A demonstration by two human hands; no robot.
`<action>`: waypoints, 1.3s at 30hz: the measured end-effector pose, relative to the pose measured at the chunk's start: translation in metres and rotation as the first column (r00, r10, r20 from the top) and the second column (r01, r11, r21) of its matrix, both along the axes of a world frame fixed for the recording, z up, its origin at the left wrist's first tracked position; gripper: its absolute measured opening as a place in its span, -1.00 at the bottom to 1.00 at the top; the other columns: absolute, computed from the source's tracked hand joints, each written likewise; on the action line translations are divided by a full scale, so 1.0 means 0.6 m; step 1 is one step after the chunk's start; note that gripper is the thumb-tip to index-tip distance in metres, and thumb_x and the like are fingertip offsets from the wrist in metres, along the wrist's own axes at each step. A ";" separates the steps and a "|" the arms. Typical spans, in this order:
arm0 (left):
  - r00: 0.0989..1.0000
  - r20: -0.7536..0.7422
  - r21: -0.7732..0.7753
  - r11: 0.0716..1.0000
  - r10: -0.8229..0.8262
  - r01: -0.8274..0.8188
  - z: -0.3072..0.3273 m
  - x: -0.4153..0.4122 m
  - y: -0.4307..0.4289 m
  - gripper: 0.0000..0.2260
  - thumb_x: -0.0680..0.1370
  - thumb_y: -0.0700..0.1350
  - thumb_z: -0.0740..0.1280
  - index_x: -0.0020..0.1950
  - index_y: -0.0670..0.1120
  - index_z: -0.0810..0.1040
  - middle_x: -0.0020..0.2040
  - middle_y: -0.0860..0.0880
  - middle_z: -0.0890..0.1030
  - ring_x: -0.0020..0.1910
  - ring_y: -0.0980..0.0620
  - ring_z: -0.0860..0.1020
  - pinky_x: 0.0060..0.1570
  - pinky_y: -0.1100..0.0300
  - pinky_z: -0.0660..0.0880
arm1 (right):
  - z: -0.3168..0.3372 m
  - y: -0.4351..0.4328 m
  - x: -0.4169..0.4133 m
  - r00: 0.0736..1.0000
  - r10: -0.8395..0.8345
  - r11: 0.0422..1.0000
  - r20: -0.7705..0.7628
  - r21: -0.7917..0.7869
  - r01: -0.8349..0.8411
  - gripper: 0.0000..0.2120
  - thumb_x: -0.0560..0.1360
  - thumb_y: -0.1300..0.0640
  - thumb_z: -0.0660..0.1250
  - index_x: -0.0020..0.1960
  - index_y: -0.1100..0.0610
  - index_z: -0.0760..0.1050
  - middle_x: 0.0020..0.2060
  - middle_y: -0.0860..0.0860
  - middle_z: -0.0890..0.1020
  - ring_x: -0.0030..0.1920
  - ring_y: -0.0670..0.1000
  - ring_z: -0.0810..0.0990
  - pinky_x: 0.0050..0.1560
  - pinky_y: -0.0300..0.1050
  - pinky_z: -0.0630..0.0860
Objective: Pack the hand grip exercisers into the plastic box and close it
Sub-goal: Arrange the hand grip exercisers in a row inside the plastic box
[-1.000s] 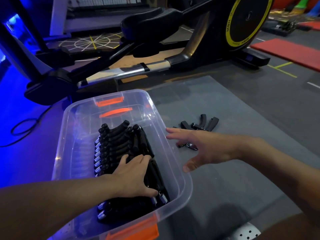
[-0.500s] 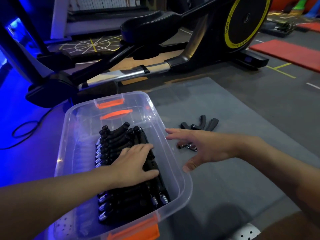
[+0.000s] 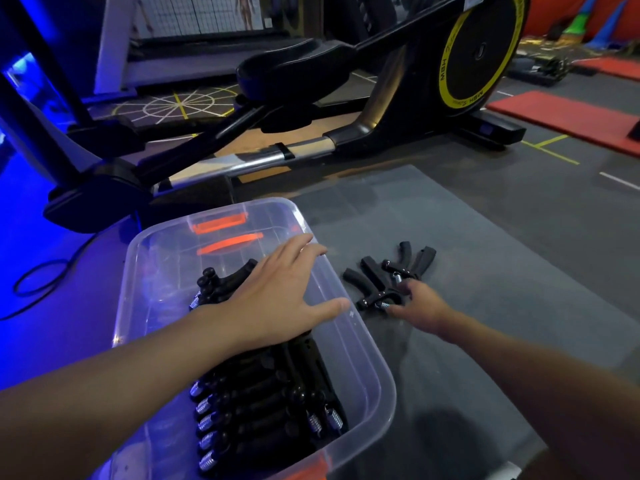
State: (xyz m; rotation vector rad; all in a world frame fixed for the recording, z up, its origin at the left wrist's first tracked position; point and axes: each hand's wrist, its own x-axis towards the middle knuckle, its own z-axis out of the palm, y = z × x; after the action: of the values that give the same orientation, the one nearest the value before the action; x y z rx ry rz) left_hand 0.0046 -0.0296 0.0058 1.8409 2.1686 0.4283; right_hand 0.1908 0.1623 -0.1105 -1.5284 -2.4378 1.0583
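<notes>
Centre-right of frame, on the grey mat (image 3: 502, 341): a small heap of loose hand grip exercisers (image 3: 372, 273), handles fanning up and away toward the top of the frame, coil ends nearest the bottom. Just below-right of the heap, touching it: the right hand (image 3: 424, 303), fingers bent down over the nearest coil, thumb alongside. Cannot tell whether the pinch is actually closed.

Left of the heap, just beside it: the plastic box (image 3: 382, 379), lid off and none in view. Inside, packed exercisers (image 3: 256, 407) in a row along the box's long axis, from lower centre up toward middle-left. Over that row, the left hand (image 3: 277, 299), flat, fingers straight and spread, holding nothing, tips reaching the right wall.

Likely next: lift with the right, the nearer hand, and carry left over the wall; handles probably best turned to match the row. Beyond, upper frame: an exercise machine (image 3: 478, 53).
</notes>
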 end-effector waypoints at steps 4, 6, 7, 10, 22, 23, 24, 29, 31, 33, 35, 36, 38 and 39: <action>1.000 -0.025 -0.048 0.999 -0.002 0.001 -0.011 -0.016 0.004 -0.22 0.43 0.44 0.16 0.54 0.11 0.06 0.57 0.15 -0.04 0.54 0.13 -0.02 0.46 0.06 0.06 | -0.019 0.010 -0.024 1.000 0.024 1.000 0.017 -0.017 -0.024 -0.39 0.33 -0.01 0.54 0.28 0.18 0.45 0.16 0.06 0.57 0.20 0.09 0.54 0.20 -0.10 0.46; 1.000 -0.023 -0.061 0.998 -0.006 0.004 -0.016 -0.020 0.006 -0.22 0.42 0.47 0.13 0.54 0.14 0.06 0.57 0.17 -0.06 0.54 0.17 -0.06 0.47 0.06 0.05 | -0.047 0.032 -0.033 0.999 0.016 1.000 0.040 -0.016 -0.015 -0.28 0.19 -0.23 0.53 0.23 0.08 0.48 0.14 0.00 0.58 0.19 0.08 0.54 0.20 -0.02 0.49; 1.000 -0.021 -0.058 0.998 -0.010 0.009 -0.018 -0.022 0.007 -0.21 0.41 0.48 0.12 0.54 0.15 0.07 0.57 0.19 -0.06 0.54 0.19 -0.07 0.47 0.07 0.04 | -0.071 0.048 -0.036 0.999 0.019 1.000 0.049 -0.011 -0.019 -0.23 0.12 -0.32 0.49 0.22 0.04 0.48 0.14 0.00 0.57 0.20 0.09 0.54 0.20 0.02 0.49; 0.999 -0.019 -0.037 0.999 -0.029 0.028 -0.025 -0.024 0.010 -0.23 0.39 0.50 0.12 0.52 0.19 0.10 0.57 0.21 -0.04 0.53 0.22 -0.07 0.47 0.08 0.04 | -0.072 0.042 -0.055 0.989 0.063 0.997 0.131 0.038 -0.069 -0.17 0.19 -0.33 0.50 0.34 0.01 0.38 0.33 0.05 0.41 0.38 0.17 0.33 0.33 0.14 0.36; 0.998 -0.037 -0.063 0.997 -0.046 0.044 -0.036 -0.032 0.013 -0.26 0.39 0.48 0.17 0.50 0.26 0.05 0.55 0.26 -0.09 0.53 0.22 -0.06 0.51 0.01 0.06 | -0.094 0.034 -0.096 0.944 -0.053 0.989 0.327 0.146 0.005 -0.26 0.24 -0.38 0.40 0.30 -0.02 0.43 0.38 0.05 0.27 0.40 0.15 0.15 0.30 0.15 0.27; 0.998 -0.036 -0.070 0.997 -0.047 0.045 -0.036 -0.033 0.013 -0.26 0.40 0.47 0.17 0.50 0.26 0.04 0.55 0.27 -0.10 0.53 0.22 -0.06 0.51 0.00 0.06 | -0.093 0.034 -0.096 0.948 -0.062 0.989 0.313 0.150 0.015 -0.28 0.24 -0.36 0.40 0.29 -0.02 0.45 0.37 0.03 0.29 0.39 0.13 0.16 0.29 0.14 0.27; 0.998 -0.035 -0.072 0.996 -0.051 0.048 -0.036 -0.034 0.012 -0.27 0.40 0.47 0.17 0.50 0.27 0.03 0.55 0.27 -0.11 0.53 0.21 -0.06 0.50 -0.02 0.07 | -0.093 0.034 -0.095 0.951 -0.068 0.987 0.301 0.157 0.021 -0.30 0.24 -0.35 0.41 0.28 -0.02 0.47 0.36 0.02 0.30 0.39 0.12 0.17 0.29 0.13 0.27; 0.998 -0.018 -0.074 0.995 -0.061 0.059 -0.031 -0.034 0.014 -0.29 0.42 0.45 0.17 0.49 0.25 0.07 0.55 0.26 -0.08 0.53 0.21 -0.03 0.50 0.01 0.08 | -0.079 0.035 -0.074 0.977 -0.094 0.978 0.191 0.201 0.055 -0.33 0.26 -0.30 0.44 0.28 -0.01 0.49 0.34 0.00 0.36 0.39 0.09 0.19 0.33 0.12 0.25; 0.997 -0.025 -0.072 0.995 -0.069 0.067 -0.027 -0.032 0.016 -0.32 0.44 0.43 0.18 0.49 0.22 0.11 0.56 0.24 -0.05 0.53 0.21 -0.01 0.49 0.05 0.08 | -0.062 0.038 -0.065 0.986 -0.116 0.973 0.119 0.211 0.089 -0.34 0.28 -0.26 0.46 0.28 0.03 0.50 0.33 0.00 0.37 0.39 0.08 0.20 0.31 0.09 0.28; 0.996 -0.030 -0.058 0.995 -0.079 0.077 -0.020 -0.032 0.020 -0.36 0.47 0.39 0.19 0.48 0.18 0.17 0.55 0.20 0.02 0.52 0.20 0.02 0.48 0.07 0.11 | -0.037 0.041 -0.060 0.990 -0.135 0.964 0.051 0.236 0.119 -0.37 0.27 -0.24 0.47 0.25 0.03 0.52 0.33 0.00 0.39 0.38 0.07 0.21 0.28 0.07 0.32; 0.997 -0.008 -0.011 0.997 -0.083 0.083 -0.015 -0.035 0.024 -0.45 0.51 0.32 0.21 0.44 0.14 0.27 0.51 0.17 0.19 0.48 0.20 0.13 0.46 0.09 0.18 | -0.013 0.046 -0.060 0.991 -0.132 0.960 -0.027 0.246 0.135 -0.40 0.25 -0.23 0.49 0.20 0.04 0.56 0.32 0.01 0.40 0.37 0.08 0.22 0.29 0.06 0.36; 0.996 0.008 0.031 0.996 -0.084 0.084 -0.011 -0.037 0.026 -0.50 0.53 0.28 0.22 0.41 0.12 0.32 0.45 0.17 0.27 0.44 0.21 0.20 0.43 0.09 0.23 | 0.003 0.046 -0.059 0.991 -0.118 0.961 -0.066 0.243 0.131 -0.42 0.25 -0.22 0.50 0.18 0.04 0.57 0.31 0.02 0.42 0.34 0.08 0.24 0.29 0.04 0.36; 0.996 0.029 0.116 0.990 -0.087 0.083 0.001 -0.040 0.027 -0.60 0.56 0.19 0.25 0.35 0.10 0.39 0.34 0.18 0.39 0.35 0.21 0.32 0.37 0.09 0.30 | 0.041 0.045 -0.060 0.989 -0.067 0.962 -0.134 0.255 0.099 -0.44 0.26 -0.19 0.52 0.17 0.06 0.58 0.26 0.02 0.44 0.28 0.08 0.28 0.26 -0.05 0.35; 0.996 0.030 0.151 0.985 -0.085 0.080 0.009 -0.042 0.028 -0.64 0.57 0.15 0.26 0.32 0.08 0.42 0.31 0.17 0.43 0.32 0.19 0.36 0.35 0.10 0.32 | 0.061 0.043 -0.061 0.985 -0.030 0.962 -0.169 0.264 0.074 -0.43 0.26 -0.17 0.53 0.18 0.08 0.58 0.25 0.01 0.44 0.26 0.07 0.33 0.25 -0.08 0.36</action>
State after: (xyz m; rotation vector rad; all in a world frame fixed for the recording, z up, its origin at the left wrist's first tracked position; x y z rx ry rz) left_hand -0.0206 -0.0131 0.0113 1.9761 2.0786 0.6170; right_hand 0.1542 0.1882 -0.0739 -1.3543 -2.3033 0.7703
